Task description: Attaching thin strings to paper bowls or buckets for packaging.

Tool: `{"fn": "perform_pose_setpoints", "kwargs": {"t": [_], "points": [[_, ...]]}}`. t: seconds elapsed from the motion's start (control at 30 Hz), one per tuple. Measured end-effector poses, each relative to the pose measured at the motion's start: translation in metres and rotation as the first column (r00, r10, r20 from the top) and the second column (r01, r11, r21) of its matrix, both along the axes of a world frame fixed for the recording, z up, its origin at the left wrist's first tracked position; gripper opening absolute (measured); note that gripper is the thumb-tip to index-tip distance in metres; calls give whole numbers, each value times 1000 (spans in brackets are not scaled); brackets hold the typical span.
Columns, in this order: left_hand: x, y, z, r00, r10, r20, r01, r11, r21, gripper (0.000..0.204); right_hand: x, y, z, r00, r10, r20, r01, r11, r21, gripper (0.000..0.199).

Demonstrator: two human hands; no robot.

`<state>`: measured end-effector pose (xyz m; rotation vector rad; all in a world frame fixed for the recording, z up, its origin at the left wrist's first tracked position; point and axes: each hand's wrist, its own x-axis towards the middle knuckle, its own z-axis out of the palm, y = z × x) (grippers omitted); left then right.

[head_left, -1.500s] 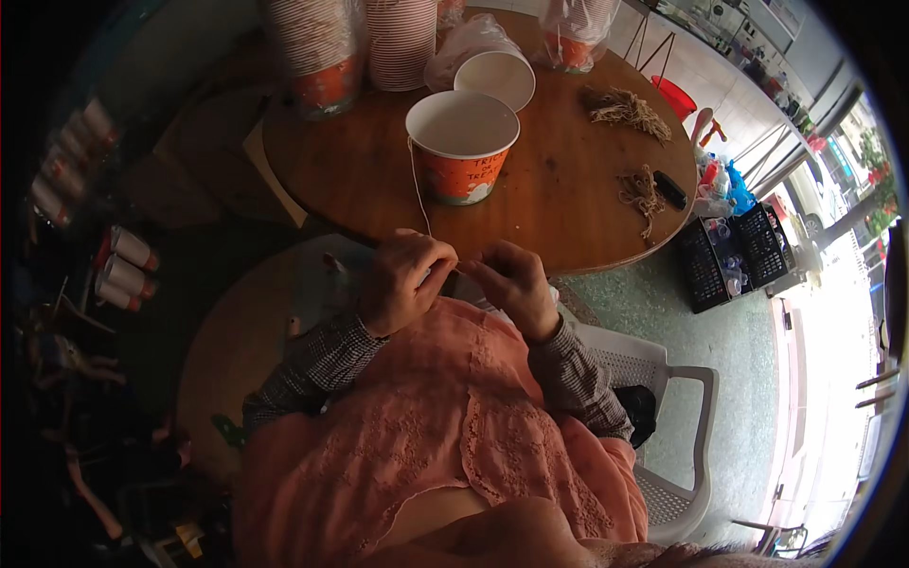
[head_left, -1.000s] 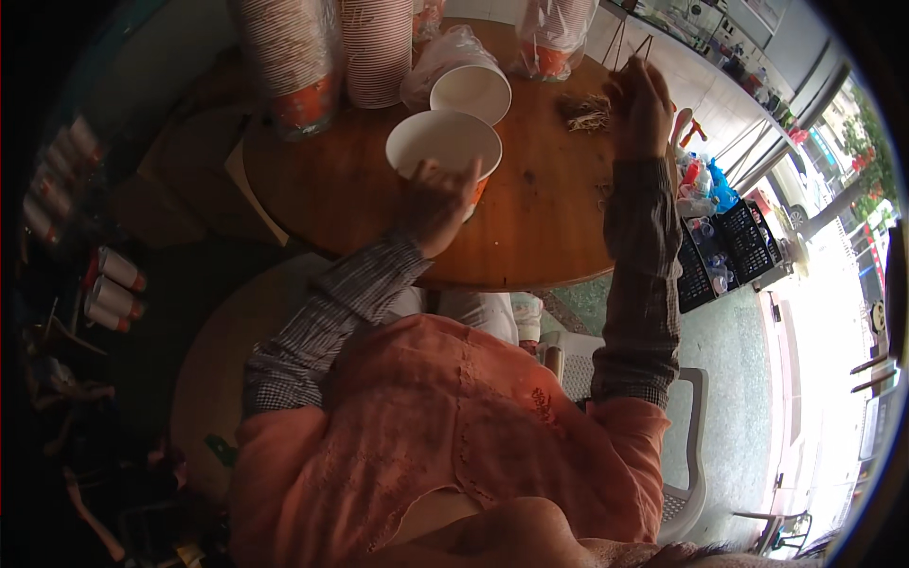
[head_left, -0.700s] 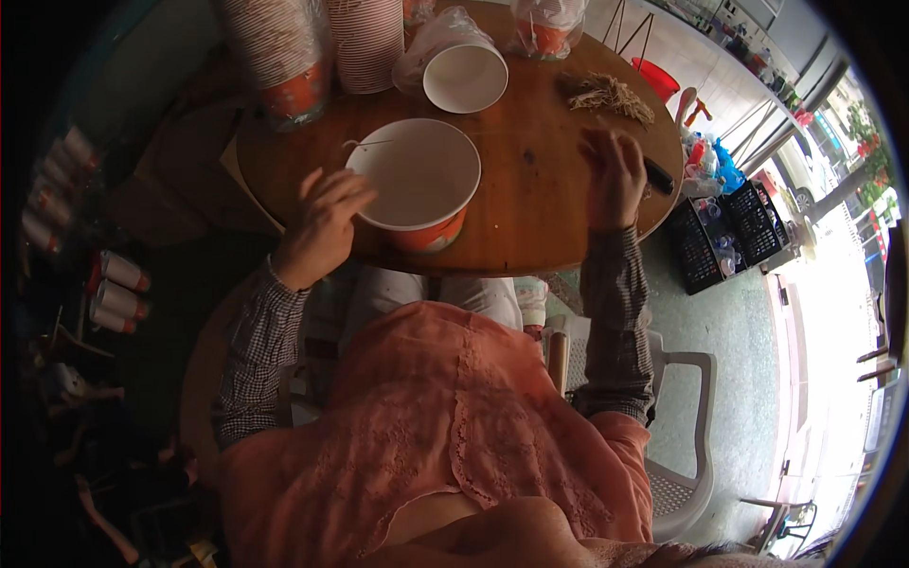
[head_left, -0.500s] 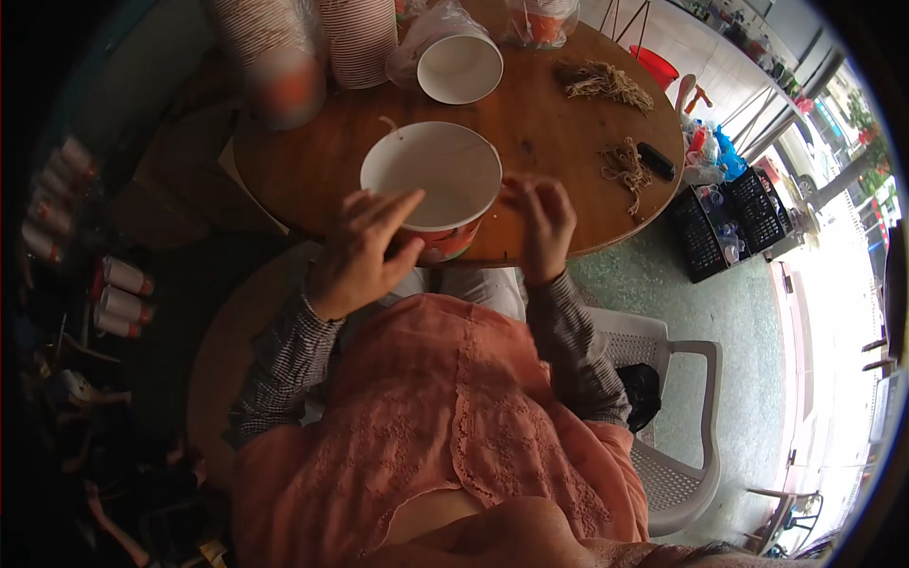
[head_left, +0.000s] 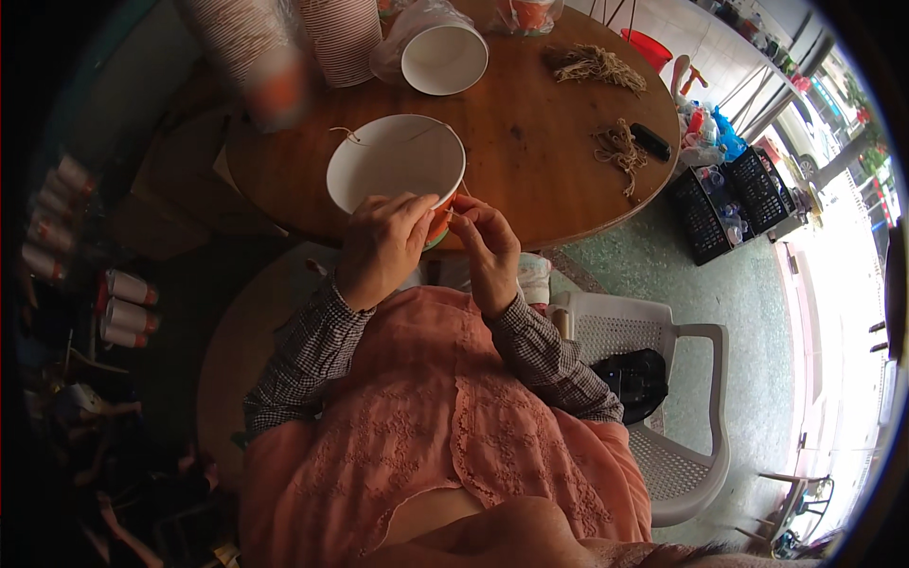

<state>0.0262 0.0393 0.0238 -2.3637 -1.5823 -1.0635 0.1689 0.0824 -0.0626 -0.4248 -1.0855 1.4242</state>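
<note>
A large white paper bucket (head_left: 393, 163) with an orange printed outside stands near the table's front edge, tilted slightly. A thin tan string (head_left: 348, 133) sticks out over its far left rim, and a strand runs along the inside wall. My left hand (head_left: 383, 241) is closed at the near right rim, thumb and fingers together on the bucket's edge. Close beside it, my right hand (head_left: 490, 251) pinches the string's end against the bucket's orange right side. My fingers partly hide the spot where string and wall meet.
Stacked paper buckets (head_left: 333, 43) and a single white bucket (head_left: 445, 60) stand at the back of the round wooden table (head_left: 540, 161). String bundles (head_left: 597, 68) and a dark object (head_left: 650, 141) lie at right. A white plastic chair (head_left: 705, 398) and black crate (head_left: 701, 218) stand beyond.
My right hand has moved left to the bucket's side and pinches the string. My left hand has shifted right along the rim. The bucket has moved slightly left and turned.
</note>
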Motion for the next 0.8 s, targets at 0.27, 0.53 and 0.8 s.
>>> {"fn": "perform_pose_setpoints", "kwargs": {"t": [0.27,0.53,0.8], "points": [[2,2,1,999,19,42,-16,997,-71,19,-6,2,-1,997,-60,55,61,998,-9,10],[3,2,0,998,26,50,-24,999,-47,22,-11,6,-5,979,-155,130,147,987,69,8],[-7,8,9,998,41,-51,-53,964,-259,15,0,8,12,746,-554,369,280,765,580,13]]}}
